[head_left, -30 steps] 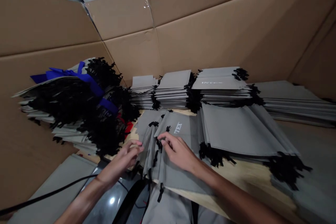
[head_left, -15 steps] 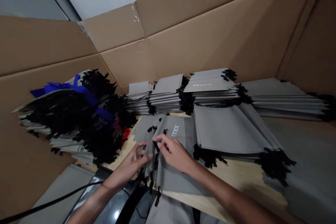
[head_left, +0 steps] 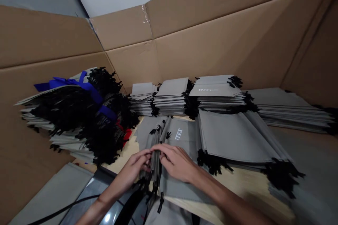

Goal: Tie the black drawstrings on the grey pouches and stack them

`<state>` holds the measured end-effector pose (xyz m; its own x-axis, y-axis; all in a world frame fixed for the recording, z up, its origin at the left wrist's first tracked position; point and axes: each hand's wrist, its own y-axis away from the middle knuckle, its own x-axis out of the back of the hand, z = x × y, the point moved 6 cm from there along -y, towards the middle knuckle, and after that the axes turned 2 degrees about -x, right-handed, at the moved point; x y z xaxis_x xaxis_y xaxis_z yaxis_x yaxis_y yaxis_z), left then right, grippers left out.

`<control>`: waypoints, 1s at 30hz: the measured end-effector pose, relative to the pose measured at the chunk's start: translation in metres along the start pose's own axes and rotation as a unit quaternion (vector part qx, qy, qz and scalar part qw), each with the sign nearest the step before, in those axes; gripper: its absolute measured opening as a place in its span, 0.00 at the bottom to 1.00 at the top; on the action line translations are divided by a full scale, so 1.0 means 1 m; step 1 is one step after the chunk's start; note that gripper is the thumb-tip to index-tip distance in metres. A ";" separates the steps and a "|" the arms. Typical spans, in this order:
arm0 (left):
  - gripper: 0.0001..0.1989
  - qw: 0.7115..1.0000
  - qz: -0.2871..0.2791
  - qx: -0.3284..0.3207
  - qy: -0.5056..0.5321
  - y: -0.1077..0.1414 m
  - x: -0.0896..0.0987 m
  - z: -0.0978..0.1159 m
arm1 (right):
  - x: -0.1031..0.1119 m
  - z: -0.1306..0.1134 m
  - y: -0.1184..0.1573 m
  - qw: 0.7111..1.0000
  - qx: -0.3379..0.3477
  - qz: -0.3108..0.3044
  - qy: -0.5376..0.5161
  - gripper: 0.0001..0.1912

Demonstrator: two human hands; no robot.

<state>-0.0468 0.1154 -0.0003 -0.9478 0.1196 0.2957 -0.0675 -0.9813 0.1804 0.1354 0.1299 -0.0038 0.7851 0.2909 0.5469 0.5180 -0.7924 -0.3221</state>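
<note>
A bunch of grey fabric drawstring bags [head_left: 156, 158] stands folded upright in front of me, with black cord ends at its top and bottom. My left hand [head_left: 133, 168] presses against its left side, and my right hand [head_left: 175, 161] grips it from the right. The fingers of both hands close around this fold. Beneath and behind it lies a flat grey bag printed "INTEX" in white [head_left: 182, 135]. A wider stack of grey bags [head_left: 235, 140] lies to the right of my right hand.
Stacks of grey bags [head_left: 171, 98] line the back, against a cardboard wall [head_left: 211, 42]. A large pile with black cords and a blue strap [head_left: 79, 109] lies at left. A wooden tabletop [head_left: 229, 190] lies beneath, and a black cable [head_left: 66, 211] runs at bottom left.
My hands have come closer together and closed around the upright fold of bags. The view has shifted slightly.
</note>
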 end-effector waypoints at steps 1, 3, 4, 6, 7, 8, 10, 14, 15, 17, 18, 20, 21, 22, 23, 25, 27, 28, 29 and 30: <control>0.23 1.000 -0.006 -0.012 -0.017 0.002 0.001 0.002 | 0.000 0.000 0.000 1.000 -0.002 0.001 0.007 0.23; 0.21 0.998 -0.009 -0.038 -0.052 0.007 0.005 0.007 | 0.000 -0.001 -0.001 1.000 -0.009 0.005 0.021 0.17; 0.20 0.996 -0.007 -0.050 -0.068 0.010 0.008 0.009 | -0.001 0.000 -0.002 0.999 -0.013 0.007 0.028 0.15; 0.17 0.993 0.005 -0.069 -0.097 0.017 0.016 0.011 | -0.002 0.001 -0.002 0.999 -0.019 0.009 0.041 0.12; 0.16 0.992 0.011 -0.074 -0.106 0.022 0.020 0.010 | -0.004 0.002 -0.002 0.999 -0.023 0.011 0.047 0.11; 0.14 0.990 0.015 -0.079 -0.118 0.026 0.024 0.009 | -0.005 0.004 -0.002 0.998 -0.028 0.011 0.051 0.09; 0.12 0.983 0.014 -0.089 -0.160 0.036 0.029 0.005 | -0.009 0.006 -0.001 0.997 -0.030 0.016 0.069 0.08; 0.09 0.952 -0.009 -0.103 -0.289 0.054 0.028 -0.007 | -0.014 -0.001 0.000 0.987 0.025 0.044 0.151 0.06; 0.08 0.944 -0.010 -0.108 -0.312 0.056 0.027 -0.011 | -0.015 -0.004 -0.001 0.983 0.042 0.048 0.173 0.06; 0.07 0.930 0.002 -0.120 -0.347 0.059 0.026 -0.018 | -0.017 -0.013 -0.003 0.974 0.074 0.041 0.209 0.04; 0.05 0.925 0.007 -0.127 -0.358 0.060 0.024 -0.022 | -0.018 -0.017 -0.005 0.969 0.093 0.033 0.226 0.03; 0.03 0.919 0.007 -0.144 -0.368 0.061 0.020 -0.027 | -0.020 -0.026 -0.009 0.957 0.138 0.015 0.254 0.03; 0.02 0.916 0.005 -0.154 -0.371 0.062 0.018 -0.029 | -0.022 -0.030 -0.011 0.952 0.162 0.003 0.258 0.05; 0.03 0.913 0.001 -0.167 -0.373 0.064 0.016 -0.029 | -0.024 -0.032 -0.013 0.949 0.185 -0.012 0.255 0.06; 0.03 0.909 -0.002 -0.179 -0.377 0.066 0.014 -0.028 | -0.027 -0.034 -0.014 0.947 0.206 -0.027 0.245 0.08; 0.04 0.900 0.005 -0.187 -0.393 0.070 0.013 -0.026 | -0.033 -0.032 -0.014 0.948 0.232 -0.053 0.211 0.09; 0.05 0.892 0.011 -0.182 -0.413 0.074 0.013 -0.024 | -0.037 -0.027 -0.014 0.956 0.232 -0.059 0.168 0.09; 0.05 0.887 0.014 -0.184 -0.423 0.075 0.013 -0.024 | -0.038 -0.023 -0.014 0.961 0.226 -0.055 0.147 0.09; 0.05 0.882 0.016 -0.189 -0.431 0.077 0.013 -0.023 | -0.039 -0.020 -0.013 0.966 0.219 -0.049 0.129 0.09; 0.04 0.876 0.016 -0.200 -0.439 0.078 0.013 -0.023 | -0.039 -0.018 -0.013 0.969 0.215 -0.043 0.114 0.09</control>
<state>-0.0716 0.0365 -0.0038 -0.3588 -0.0109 0.9334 -0.3157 -0.9396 -0.1323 0.0917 0.1191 -0.0069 0.6626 0.1807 0.7269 0.7101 -0.4603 -0.5329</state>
